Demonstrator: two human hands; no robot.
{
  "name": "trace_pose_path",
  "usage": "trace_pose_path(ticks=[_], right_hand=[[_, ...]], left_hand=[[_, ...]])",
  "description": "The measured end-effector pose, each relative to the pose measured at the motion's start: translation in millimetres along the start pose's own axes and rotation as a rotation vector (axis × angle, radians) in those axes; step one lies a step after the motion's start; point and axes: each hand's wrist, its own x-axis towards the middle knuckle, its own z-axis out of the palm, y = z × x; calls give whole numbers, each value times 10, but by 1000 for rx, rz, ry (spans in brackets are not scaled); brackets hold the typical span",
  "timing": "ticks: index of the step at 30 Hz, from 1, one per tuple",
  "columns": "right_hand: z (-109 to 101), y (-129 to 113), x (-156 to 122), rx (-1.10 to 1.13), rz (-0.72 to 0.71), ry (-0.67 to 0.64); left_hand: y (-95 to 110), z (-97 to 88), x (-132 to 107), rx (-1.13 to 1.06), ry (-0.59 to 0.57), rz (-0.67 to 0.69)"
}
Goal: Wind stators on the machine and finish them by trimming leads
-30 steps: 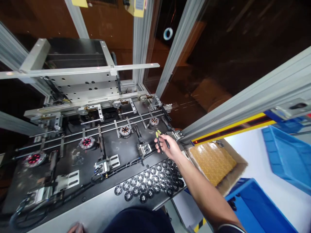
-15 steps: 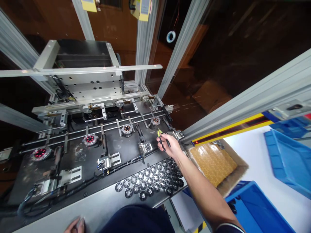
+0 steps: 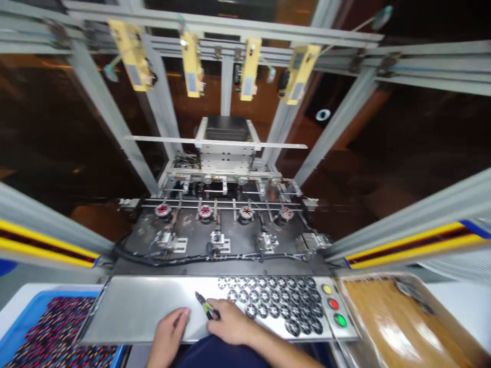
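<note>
My right hand (image 3: 229,321) is closed around a pair of cutting pliers (image 3: 207,306) with green-and-black handles. Their dark jaws point up and left, above the bare part of the metal shelf (image 3: 130,306). To the left of the pliers is my left hand (image 3: 171,329), at the shelf's front edge, its fingers curled in; whether they hold anything is hidden. Several rows of small round black parts with silvery centres (image 3: 274,296) lie on the shelf, just right of my right hand. Behind the shelf, a black machine bed carries round fixtures with lit rings (image 3: 246,212).
Yellow (image 3: 326,289), red (image 3: 333,303) and green (image 3: 340,320) buttons sit at the shelf's right end. A blue bin (image 3: 23,319) of small dark-red parts stands left; an open carton (image 3: 387,317) stands right. Yellow light-curtain posts (image 3: 414,245) flank the machine.
My right hand has come back from the right end of the machine bed to the shelf, still holding the pliers. My left hand shows more now, close to it. The view has turned and widened.
</note>
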Motion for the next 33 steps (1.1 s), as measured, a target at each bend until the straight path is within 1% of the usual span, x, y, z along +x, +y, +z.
trace_pose_path(ticks=[2, 5, 8, 11, 13, 15, 17, 19, 21, 23, 24, 25, 26, 27, 29, 31, 33], right_hand=[[209, -76, 187, -194, 34, 48], [378, -139, 312, -419, 74, 86], [437, -157, 375, -580, 81, 82], [415, -184, 399, -704, 49, 76], [321, -224, 362, -773, 6, 87], [126, -288, 276, -826, -62, 115], [-192, -377, 177, -862, -159, 150], [-614, -494, 132, -890, -277, 187], [-1076, -637, 204, -917, -391, 233], [-1494, -787, 416, -942, -485, 266], [-1665, -852, 568, -954, -526, 268], [-1804, -906, 740, -966, -562, 265], [-1910, -942, 924, -976, -592, 257], [-1985, -961, 1109, -985, -617, 248], [-2059, -941, 1450, -995, -652, 228], [-2066, -864, 1713, -992, -672, 216], [-2045, -761, 1884, -976, -685, 214]], left_hand=[[54, 94, -34, -22, -62, 12], [90, 169, -47, -22, -71, 45], [86, 171, -30, 7, -24, 63], [70, 146, -13, 54, 20, 73], [61, 85, -19, 88, 39, 94], [60, -71, -27, 132, 59, 126], [82, -363, 4, 195, 95, 162], [153, -781, 125, 278, 151, 199], [295, -1249, 375, 368, 209, 246], [495, -1663, 751, 458, 240, 308], [603, -1821, 974, 502, 242, 341], [706, -1939, 1210, 545, 233, 375], [797, -2017, 1449, 586, 209, 411], [871, -2056, 1681, 623, 174, 450], [957, -2049, 2091, 688, 118, 504], [966, -1982, 2393, 740, 83, 532], [925, -1910, 2580, 779, 63, 545]])
